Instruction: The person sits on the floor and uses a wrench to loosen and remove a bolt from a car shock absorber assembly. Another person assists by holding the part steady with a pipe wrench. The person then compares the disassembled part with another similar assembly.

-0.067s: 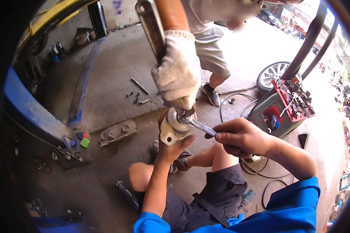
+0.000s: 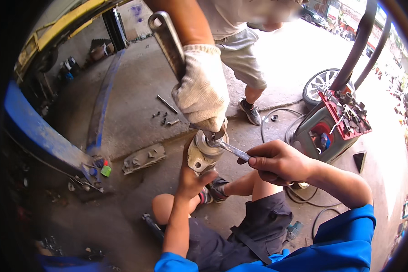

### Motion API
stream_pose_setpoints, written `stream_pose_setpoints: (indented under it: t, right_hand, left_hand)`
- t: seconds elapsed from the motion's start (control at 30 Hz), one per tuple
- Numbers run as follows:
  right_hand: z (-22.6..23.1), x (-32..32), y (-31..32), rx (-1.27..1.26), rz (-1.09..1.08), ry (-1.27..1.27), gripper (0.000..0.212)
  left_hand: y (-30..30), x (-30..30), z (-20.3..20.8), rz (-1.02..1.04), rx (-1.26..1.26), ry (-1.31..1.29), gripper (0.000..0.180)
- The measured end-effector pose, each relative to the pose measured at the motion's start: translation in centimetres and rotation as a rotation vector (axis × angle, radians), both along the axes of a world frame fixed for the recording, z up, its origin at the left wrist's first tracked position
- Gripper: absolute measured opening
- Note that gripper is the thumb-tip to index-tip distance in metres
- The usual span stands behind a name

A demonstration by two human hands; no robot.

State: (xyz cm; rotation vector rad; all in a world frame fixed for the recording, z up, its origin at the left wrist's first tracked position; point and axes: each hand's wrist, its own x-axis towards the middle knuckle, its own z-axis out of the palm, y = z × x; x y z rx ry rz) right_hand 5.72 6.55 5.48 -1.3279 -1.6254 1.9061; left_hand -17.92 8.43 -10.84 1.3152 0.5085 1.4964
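Left hand [image 2: 191, 179] cups metal part [image 2: 205, 152] — right hand [image 2: 276, 161] fingers grip spanner [image 2: 229, 147]

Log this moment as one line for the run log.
left hand: grips metal part from below | right hand: holds wrench on part top | co-worker's gloved hand: holds large wrench there

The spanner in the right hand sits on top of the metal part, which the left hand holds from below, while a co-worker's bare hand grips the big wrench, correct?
Not quite: in the head view the co-worker's hand on the big wrench wears a white knit glove. The spanner in the right hand and the left hand under the metal part are as you say.
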Motion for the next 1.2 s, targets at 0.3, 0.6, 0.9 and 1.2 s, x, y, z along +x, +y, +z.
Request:
stream_pose_setpoints:
  t: [0.3, 0.6, 0.9, 1.2]
  right_hand:
    - [-2.2, 1.2, 0.8, 0.142, 0.151, 0.049, 0.025]
    - [-1.5, 1.8, 0.6, 0.046, 0.108, 0.070, 0.027]
    - [-1.6, 2.2, 1.5, -0.046, 0.098, 0.087, 0.027]
    - [-3.2, 2.6, -0.7, -0.271, 0.053, 0.473, 0.036]
  left_hand:
    - [7.9, -6.6, 5.1, -0.397, -0.257, 0.296, 0.078]
    - [11.3, -1.6, 5.8, -0.480, -0.540, 0.440, 0.060]
    - [8.0, -1.7, 5.5, -0.313, -0.538, 0.529, 0.056]
    - [7.7, -2.4, 5.5, -0.172, -0.489, 0.528, 0.055]
